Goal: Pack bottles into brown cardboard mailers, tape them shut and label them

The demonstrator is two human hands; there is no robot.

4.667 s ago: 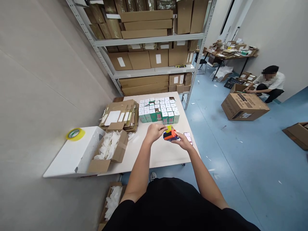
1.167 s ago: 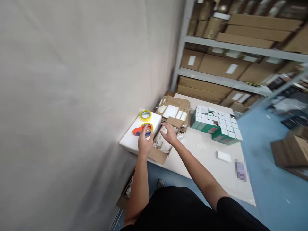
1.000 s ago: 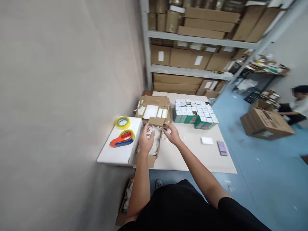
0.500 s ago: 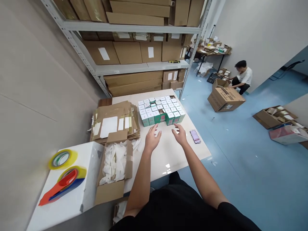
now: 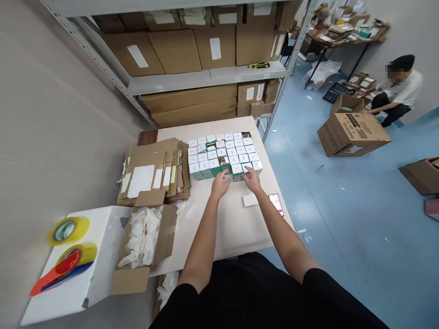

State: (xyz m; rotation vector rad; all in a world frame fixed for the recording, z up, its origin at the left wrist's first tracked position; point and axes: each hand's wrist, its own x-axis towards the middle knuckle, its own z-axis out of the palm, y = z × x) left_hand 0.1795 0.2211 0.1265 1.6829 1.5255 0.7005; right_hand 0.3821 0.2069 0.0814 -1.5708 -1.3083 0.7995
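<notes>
Rows of small white-topped, green-sided boxes [image 5: 221, 153] stand packed together on the table [image 5: 202, 224]. One box in the front part has an open top [image 5: 224, 161] with something brownish inside. My left hand [image 5: 220, 184] is at the front face of the block, by that box, fingers apart. Against the front right boxes rests my right hand [image 5: 253, 180], its thumb and fingers spread at a box's near edge. Neither hand is wrapped around a box. A phone [image 5: 276, 204] with a lit screen lies right of my right forearm.
Flattened cardboard [image 5: 147, 171] is stacked at left, behind a carton of white paper [image 5: 144, 237]. Tape rolls [image 5: 70, 230] and an orange-red tool [image 5: 56, 273] lie on a white box. Shelving [image 5: 206, 75] rises behind. A person [image 5: 398, 89] crouches by a large carton [image 5: 355, 132].
Both hands have moved forward from short of the boxes to their front faces. The view has shifted, and a white rectangle, object or reflection, now shows beside my right forearm.
</notes>
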